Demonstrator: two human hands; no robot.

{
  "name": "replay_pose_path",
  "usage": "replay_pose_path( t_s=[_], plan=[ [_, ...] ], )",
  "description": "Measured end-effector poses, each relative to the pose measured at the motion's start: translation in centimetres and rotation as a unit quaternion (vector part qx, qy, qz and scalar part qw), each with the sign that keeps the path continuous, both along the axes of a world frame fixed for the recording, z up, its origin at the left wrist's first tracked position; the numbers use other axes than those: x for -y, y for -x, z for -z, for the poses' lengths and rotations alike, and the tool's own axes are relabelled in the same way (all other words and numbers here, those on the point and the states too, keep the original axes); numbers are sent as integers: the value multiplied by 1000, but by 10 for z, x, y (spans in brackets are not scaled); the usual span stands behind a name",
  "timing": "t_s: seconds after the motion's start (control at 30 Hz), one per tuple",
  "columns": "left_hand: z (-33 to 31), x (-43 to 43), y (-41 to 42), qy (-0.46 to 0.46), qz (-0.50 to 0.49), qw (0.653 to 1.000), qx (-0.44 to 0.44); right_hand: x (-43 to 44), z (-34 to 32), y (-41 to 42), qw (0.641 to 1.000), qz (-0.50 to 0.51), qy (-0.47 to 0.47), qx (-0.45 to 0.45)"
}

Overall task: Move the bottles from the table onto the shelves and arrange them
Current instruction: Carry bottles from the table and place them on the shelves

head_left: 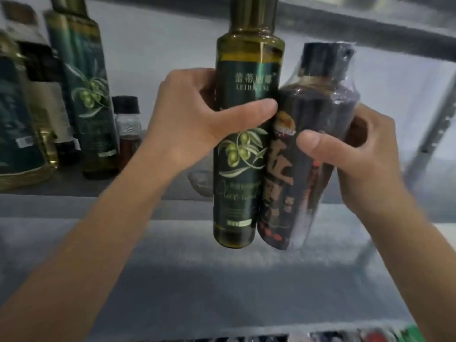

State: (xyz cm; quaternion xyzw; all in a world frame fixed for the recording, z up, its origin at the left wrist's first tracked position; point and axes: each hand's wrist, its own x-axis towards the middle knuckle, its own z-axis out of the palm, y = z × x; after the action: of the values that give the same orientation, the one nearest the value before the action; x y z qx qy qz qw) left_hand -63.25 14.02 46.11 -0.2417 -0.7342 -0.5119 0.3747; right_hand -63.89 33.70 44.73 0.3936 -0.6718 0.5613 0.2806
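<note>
My left hand [195, 117] grips a tall green olive oil bottle [243, 169] with an olive picture on its dark label, thumb across the front. Touching its right side is a dark sauce bottle [296, 183] with a black cap and clear plastic wrap, which my right hand [355, 154] holds around the middle. Both bottles are upright, lifted in front of the grey shelf board [74, 186], their bases above its front edge.
On the shelf at the left stand another olive oil bottle [85, 95], a small clear jar with a black cap [128, 129], and a large dark bottle with gold trim [22, 134]. A metal upright [429, 129] rises at the right. Colourful packages [370, 335] lie below.
</note>
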Motion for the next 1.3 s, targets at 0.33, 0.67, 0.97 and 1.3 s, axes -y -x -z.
replay_pose_path(
  t_s=[0.33, 0.67, 0.97, 1.3],
  plan=[
    [-22, 0, 37, 16, -268, 961, -63, 15, -28, 83, 987, -139, 5, 80],
    [0, 11, 74, 43, -369, 928, -12, 46, -3, 141, 961, -199, 18, 188],
    [86, 16, 65, 135, -320, 923, 168, 27, 28, 144, 965, -89, -159, 190],
    [81, 40, 67, 98, -182, 947, 246, 30, 40, 145, 956, -25, -196, 216]
  ],
)
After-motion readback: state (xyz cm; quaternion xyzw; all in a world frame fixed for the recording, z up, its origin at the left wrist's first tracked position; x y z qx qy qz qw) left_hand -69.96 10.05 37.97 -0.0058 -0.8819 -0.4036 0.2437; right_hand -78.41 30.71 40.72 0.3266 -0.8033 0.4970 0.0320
